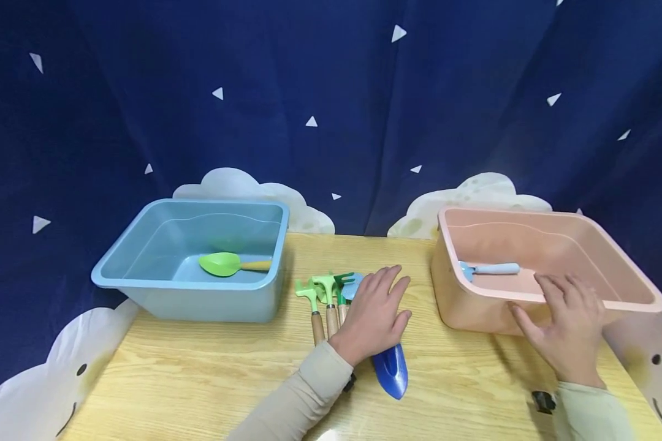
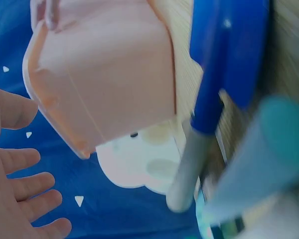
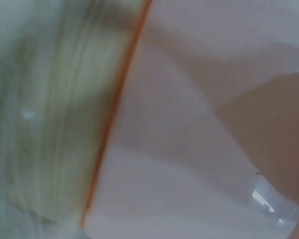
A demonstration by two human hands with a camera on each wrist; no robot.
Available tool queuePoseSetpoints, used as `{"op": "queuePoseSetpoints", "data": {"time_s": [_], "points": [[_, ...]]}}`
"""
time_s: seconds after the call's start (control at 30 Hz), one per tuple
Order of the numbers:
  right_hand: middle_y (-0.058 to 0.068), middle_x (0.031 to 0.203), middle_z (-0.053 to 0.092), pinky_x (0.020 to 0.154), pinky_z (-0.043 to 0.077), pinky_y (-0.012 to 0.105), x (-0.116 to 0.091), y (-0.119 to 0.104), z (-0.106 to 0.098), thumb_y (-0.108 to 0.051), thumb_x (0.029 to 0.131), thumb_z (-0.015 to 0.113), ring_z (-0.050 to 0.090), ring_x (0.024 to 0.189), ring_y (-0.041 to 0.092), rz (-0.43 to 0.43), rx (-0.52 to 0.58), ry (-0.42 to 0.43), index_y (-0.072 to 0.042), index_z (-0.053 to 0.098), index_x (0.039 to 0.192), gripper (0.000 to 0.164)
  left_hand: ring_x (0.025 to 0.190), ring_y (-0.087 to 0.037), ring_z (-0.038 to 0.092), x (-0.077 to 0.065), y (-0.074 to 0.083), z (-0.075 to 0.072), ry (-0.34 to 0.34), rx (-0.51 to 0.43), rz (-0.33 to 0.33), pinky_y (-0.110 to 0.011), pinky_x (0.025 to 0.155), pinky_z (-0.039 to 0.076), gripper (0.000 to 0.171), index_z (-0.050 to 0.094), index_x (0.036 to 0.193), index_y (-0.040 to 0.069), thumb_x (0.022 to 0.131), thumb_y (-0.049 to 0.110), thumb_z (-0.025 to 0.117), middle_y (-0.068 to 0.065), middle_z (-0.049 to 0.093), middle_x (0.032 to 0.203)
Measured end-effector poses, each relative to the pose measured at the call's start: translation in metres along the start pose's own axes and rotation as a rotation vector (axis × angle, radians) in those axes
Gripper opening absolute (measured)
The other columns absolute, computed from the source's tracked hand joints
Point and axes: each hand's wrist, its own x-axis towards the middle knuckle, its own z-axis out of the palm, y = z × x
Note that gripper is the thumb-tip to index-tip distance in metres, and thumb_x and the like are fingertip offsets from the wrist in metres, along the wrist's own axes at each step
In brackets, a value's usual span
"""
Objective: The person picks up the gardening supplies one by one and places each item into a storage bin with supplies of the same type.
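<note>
My left hand [image 1: 372, 315] reaches over a bunch of small garden tools, its fingers extended and holding nothing. Under it lie a blue trowel [image 1: 391, 370], light green hand rakes [image 1: 309, 293] with wooden handles, a dark green fork [image 1: 344, 278] and a light blue tool head [image 1: 352, 286], parts hidden by the hand. The left wrist view shows the blue trowel's pale handle [image 2: 185, 179] and spread fingers [image 2: 37, 191]. At the pink bin's [image 1: 474, 311] front rim is my right hand [image 1: 570, 331], fingers loosely bent and holding nothing. Inside that bin lies a tool with a light blue handle [image 1: 498, 269].
A blue bin [image 1: 198, 304] stands on the left of the wooden table [image 1: 209, 373], with a green trowel [image 1: 220, 264] with a yellow handle inside. Behind the table hangs a dark blue curtain [image 1: 287, 73] with white triangles and clouds. The pink bin's wall [image 3: 159, 184] fills much of the right wrist view.
</note>
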Motion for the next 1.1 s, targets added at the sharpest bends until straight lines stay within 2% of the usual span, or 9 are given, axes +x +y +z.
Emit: {"op": "queuePoseSetpoints", "data": {"time_s": [0.13, 0.3, 0.53, 0.77, 0.83, 0.9, 1.0, 1.1], "points": [[0.027, 0.094, 0.065, 0.095, 0.031, 0.063, -0.001, -0.002, 0.015, -0.067, 0.081, 0.059, 0.052, 0.092, 0.05, 0.001, 0.018, 0.081, 0.004, 0.071, 0.102, 0.074, 0.134, -0.025, 0.05, -0.001, 0.003, 0.004, -0.012, -0.015, -0.005, -0.043, 0.109, 0.044, 0.051, 0.055, 0.137, 0.011, 0.094, 0.038, 0.057, -0.011, 0.051, 0.147], [0.027, 0.08, 0.06, 0.088, 0.027, 0.064, 0.003, -0.004, 0.024, -0.064, 0.079, 0.062, 0.049, 0.081, 0.051, -0.003, 0.031, 0.179, 0.005, 0.069, 0.091, 0.071, 0.133, -0.024, 0.052, -0.004, 0.002, 0.003, -0.026, -0.011, -0.005, -0.04, 0.107, 0.045, 0.051, 0.056, 0.136, 0.011, 0.092, 0.037, 0.059, -0.011, 0.052, 0.145], [0.028, 0.073, 0.053, 0.087, 0.025, 0.062, 0.004, -0.004, 0.017, -0.066, 0.079, 0.061, 0.044, 0.077, 0.053, 0.006, 0.026, 0.221, 0.005, 0.069, 0.089, 0.073, 0.131, -0.023, 0.054, -0.004, 0.002, 0.005, -0.024, -0.067, -0.006, -0.039, 0.106, 0.048, 0.046, 0.059, 0.133, 0.011, 0.094, 0.036, 0.059, -0.009, 0.055, 0.143], [0.027, 0.07, 0.051, 0.083, 0.022, 0.062, 0.0, -0.003, 0.015, -0.065, 0.078, 0.061, 0.042, 0.074, 0.052, 0.009, 0.024, 0.221, 0.008, 0.065, 0.082, 0.073, 0.13, -0.022, 0.056, -0.009, -0.004, 0.006, -0.082, -0.101, 0.006, -0.037, 0.108, 0.048, 0.04, 0.063, 0.128, 0.013, 0.096, 0.035, 0.057, -0.006, 0.058, 0.14], [0.028, 0.071, 0.052, 0.085, 0.025, 0.058, 0.002, -0.003, 0.015, -0.065, 0.078, 0.061, 0.042, 0.074, 0.051, 0.012, 0.037, 0.234, 0.008, 0.064, 0.08, 0.074, 0.13, -0.022, 0.056, -0.011, -0.011, 0.005, -0.083, -0.119, 0.0, -0.037, 0.108, 0.048, 0.039, 0.064, 0.128, 0.012, 0.096, 0.034, 0.055, -0.007, 0.058, 0.14], [0.027, 0.072, 0.054, 0.091, 0.027, 0.049, 0.003, -0.003, 0.015, -0.065, 0.077, 0.062, 0.043, 0.074, 0.051, 0.015, 0.054, 0.235, 0.009, 0.063, 0.079, 0.074, 0.13, -0.022, 0.056, -0.013, -0.018, 0.004, -0.077, -0.128, -0.008, -0.038, 0.107, 0.048, 0.038, 0.064, 0.127, 0.012, 0.097, 0.033, 0.054, -0.007, 0.059, 0.14], [0.027, 0.074, 0.056, 0.1, 0.023, 0.035, 0.003, -0.006, 0.015, -0.064, 0.077, 0.064, 0.044, 0.075, 0.05, 0.015, 0.087, 0.226, 0.009, 0.063, 0.078, 0.073, 0.128, -0.023, 0.057, -0.019, -0.03, 0.0, -0.067, -0.115, -0.006, -0.038, 0.104, 0.05, 0.036, 0.065, 0.126, 0.011, 0.097, 0.029, 0.054, -0.008, 0.06, 0.138], [0.027, 0.076, 0.058, 0.104, 0.018, 0.031, 0.002, -0.008, 0.013, -0.062, 0.077, 0.066, 0.046, 0.077, 0.049, 0.008, 0.12, 0.231, 0.01, 0.062, 0.077, 0.072, 0.127, -0.023, 0.057, -0.025, -0.04, -0.004, -0.076, -0.081, 0.025, -0.038, 0.103, 0.051, 0.035, 0.065, 0.125, 0.01, 0.096, 0.027, 0.056, -0.009, 0.061, 0.136]]}}
